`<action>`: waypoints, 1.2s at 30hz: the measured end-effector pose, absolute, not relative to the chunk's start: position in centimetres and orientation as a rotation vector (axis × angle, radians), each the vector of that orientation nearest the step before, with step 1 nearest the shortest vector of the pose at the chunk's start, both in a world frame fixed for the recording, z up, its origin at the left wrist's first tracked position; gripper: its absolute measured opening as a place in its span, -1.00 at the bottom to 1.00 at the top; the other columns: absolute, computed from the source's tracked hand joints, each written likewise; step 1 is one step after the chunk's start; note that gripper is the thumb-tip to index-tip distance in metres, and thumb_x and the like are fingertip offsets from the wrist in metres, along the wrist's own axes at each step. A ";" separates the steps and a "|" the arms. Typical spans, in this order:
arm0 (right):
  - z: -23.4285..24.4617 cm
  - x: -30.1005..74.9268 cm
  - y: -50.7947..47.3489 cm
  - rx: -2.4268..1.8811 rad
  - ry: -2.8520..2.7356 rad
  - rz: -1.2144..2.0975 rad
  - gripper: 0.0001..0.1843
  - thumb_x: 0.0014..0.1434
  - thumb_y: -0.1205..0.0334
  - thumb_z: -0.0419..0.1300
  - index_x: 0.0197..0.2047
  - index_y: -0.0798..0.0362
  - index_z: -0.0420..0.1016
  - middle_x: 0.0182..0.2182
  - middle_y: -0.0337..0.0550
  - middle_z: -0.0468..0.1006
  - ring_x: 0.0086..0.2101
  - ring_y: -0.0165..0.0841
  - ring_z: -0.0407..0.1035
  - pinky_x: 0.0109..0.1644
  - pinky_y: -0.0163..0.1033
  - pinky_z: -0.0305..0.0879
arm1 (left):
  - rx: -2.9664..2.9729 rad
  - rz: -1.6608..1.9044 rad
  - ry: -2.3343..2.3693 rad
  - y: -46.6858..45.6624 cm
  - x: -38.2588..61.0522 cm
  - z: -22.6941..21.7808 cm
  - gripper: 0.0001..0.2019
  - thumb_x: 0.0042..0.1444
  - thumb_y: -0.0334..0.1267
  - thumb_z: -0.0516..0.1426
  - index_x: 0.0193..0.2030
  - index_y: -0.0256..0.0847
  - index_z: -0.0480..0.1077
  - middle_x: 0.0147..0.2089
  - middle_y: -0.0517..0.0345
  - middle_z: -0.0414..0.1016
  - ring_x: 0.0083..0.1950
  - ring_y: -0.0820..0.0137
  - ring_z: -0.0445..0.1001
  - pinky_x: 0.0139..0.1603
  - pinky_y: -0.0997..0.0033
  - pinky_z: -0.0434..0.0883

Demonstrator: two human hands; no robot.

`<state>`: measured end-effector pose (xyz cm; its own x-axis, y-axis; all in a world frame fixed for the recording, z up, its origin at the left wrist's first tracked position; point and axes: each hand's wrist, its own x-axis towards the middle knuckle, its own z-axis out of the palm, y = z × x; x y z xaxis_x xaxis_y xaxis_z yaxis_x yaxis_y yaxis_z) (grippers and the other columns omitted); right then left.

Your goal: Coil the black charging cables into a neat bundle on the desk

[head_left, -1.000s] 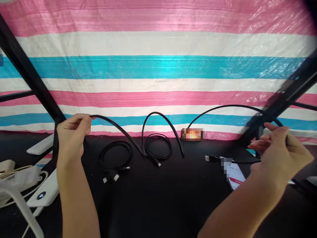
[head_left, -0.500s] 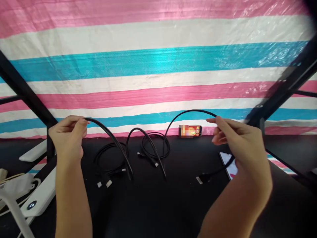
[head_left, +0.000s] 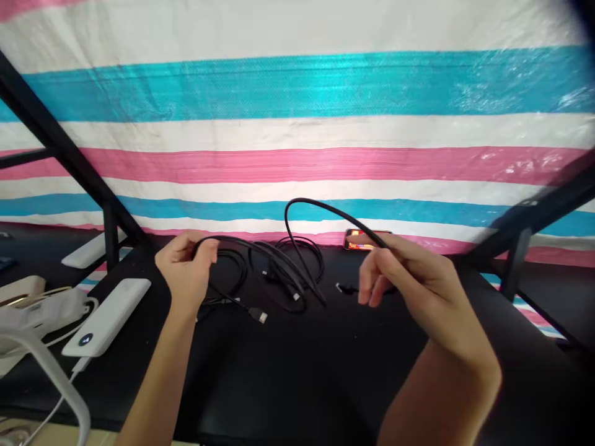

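A long black cable (head_left: 320, 210) arcs between both hands above the black table (head_left: 297, 371). My left hand (head_left: 188, 272) pinches one stretch of it at the left, fingers closed. My right hand (head_left: 404, 275) grips the other stretch at the right, thumb and forefinger closed, the other fingers hanging loose. One plug end (head_left: 258, 314) of the cable lies on the table below my left hand. Two coiled black cables (head_left: 302, 260) lie on the table behind, between the hands.
A white power bank (head_left: 109, 316) lies at the left, with white cables and a charger (head_left: 41, 313) beside it. A lit phone (head_left: 365, 238) rests at the table's back edge. Black frame bars (head_left: 69, 161) slant at left and right. A striped tarp hangs behind.
Both hands have come much closer together, folding the cable into a tighter loop. The camera has tilted down and to the right, so the power bank shows more fully.
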<state>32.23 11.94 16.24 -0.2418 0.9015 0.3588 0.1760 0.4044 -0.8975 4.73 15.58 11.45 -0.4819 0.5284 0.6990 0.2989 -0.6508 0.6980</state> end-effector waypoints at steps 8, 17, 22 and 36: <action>10.4 35.8 14.3 -0.639 -0.904 1.441 -0.72 0.18 0.08 0.13 -0.10 0.02 0.47 -0.72 -0.49 0.05 -0.83 -0.65 -0.20 -0.88 -0.58 -0.16 | 0.926 2.381 0.967 14.3 1.2 12.4 -0.51 0.18 -0.01 0.01 -0.66 -0.22 -0.01 -0.76 0.40 -0.03 -0.76 0.67 -0.09 -0.71 0.52 -0.16; 2.0 33.4 16.2 -0.728 -0.493 1.887 -0.74 0.18 0.25 0.14 -0.06 0.11 0.42 -0.64 -0.47 0.12 -0.77 -0.68 -0.10 -0.83 -0.66 -0.16 | 0.973 2.403 0.974 11.7 3.6 10.7 -0.44 0.05 -0.08 0.17 -0.70 -0.23 -0.11 -0.80 0.41 -0.15 -0.76 0.67 -0.19 -0.67 0.46 -0.26; -1.1 32.8 16.4 -0.955 -0.490 1.757 -0.81 0.16 0.29 0.14 -0.14 0.12 0.46 -0.64 -0.44 0.16 -0.75 -0.69 -0.02 -0.79 -0.64 -0.06 | 0.884 2.334 1.012 7.8 3.1 12.0 -0.43 0.17 0.04 0.00 -0.70 -0.24 -0.12 -0.80 0.37 -0.17 -0.74 0.62 -0.22 -0.65 0.41 -0.22; 2.5 29.7 1.4 -1.029 -1.033 1.198 -0.52 0.09 -0.01 0.18 0.04 0.05 0.36 -0.50 -0.31 0.35 -0.63 -0.53 0.29 -0.65 -0.41 0.29 | 0.984 1.914 0.887 -5.9 2.7 12.6 -0.62 0.08 0.01 0.12 -0.53 -0.23 0.16 -0.69 0.38 0.01 -0.71 0.66 -0.13 -0.73 0.56 -0.13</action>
